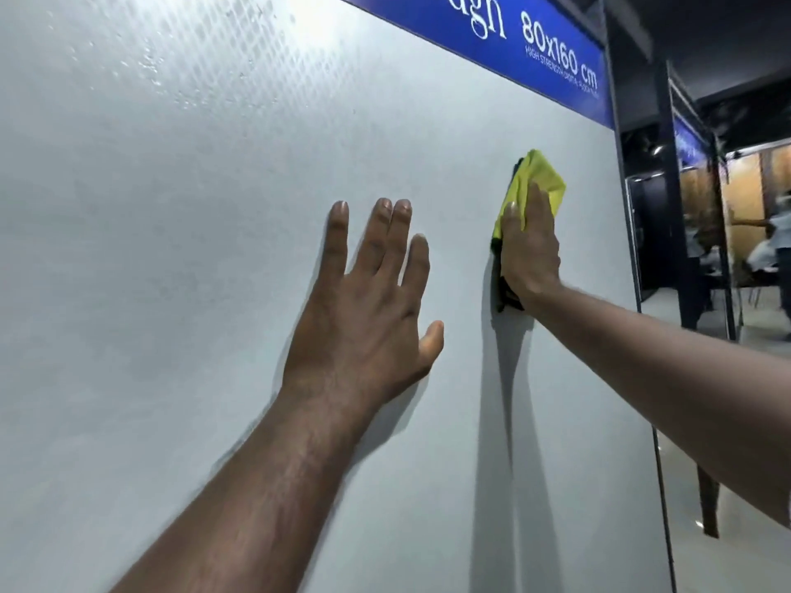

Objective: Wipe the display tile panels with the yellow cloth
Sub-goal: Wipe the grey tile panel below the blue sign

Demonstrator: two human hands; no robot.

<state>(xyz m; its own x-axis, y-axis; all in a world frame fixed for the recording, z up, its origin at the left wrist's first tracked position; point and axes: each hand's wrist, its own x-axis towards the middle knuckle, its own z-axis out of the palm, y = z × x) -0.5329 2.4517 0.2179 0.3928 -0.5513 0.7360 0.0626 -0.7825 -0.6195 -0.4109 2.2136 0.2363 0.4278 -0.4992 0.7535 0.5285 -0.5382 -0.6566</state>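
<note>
Pressing yellow cloth (540, 181) flat against grey tile panel (192, 314) with right hand (530, 250). Fingers straight and together, pointing up, palm over cloth's middle. No curl, no pinch, just flat pressure. Located on right part of panel, near dark frame edge (625, 199), below blue header strip (492, 32). Bunched into a long narrow wad. Long axis close to upright along panel face, leaning slightly right at top. Upper end: yellow, poking out past fingertips toward header strip. Lower end: dark, nearly black, sticking out below heel of hand beside wrist. Dark side also visible along left edge of wad.

Bracing with left hand (364, 310) on bare panel, left of cloth and apart from it. Palm to panel, fingers spread and straight, pointing up, thumb out to right. Holding nothing.

Both forearms bare, reaching up from lower frame, shadows on panel beside each.

Upper left of panel: droplets (162, 74) and a faint diamond-pattern sheen under glare. Header strip: white lettering, "80x160 cm" readable, smaller line under it too blurred to trust. Right of frame edge: dim showroom, second blue strip (689, 143), glossy floor (753, 562), blurred figures (770, 250) far back.
</note>
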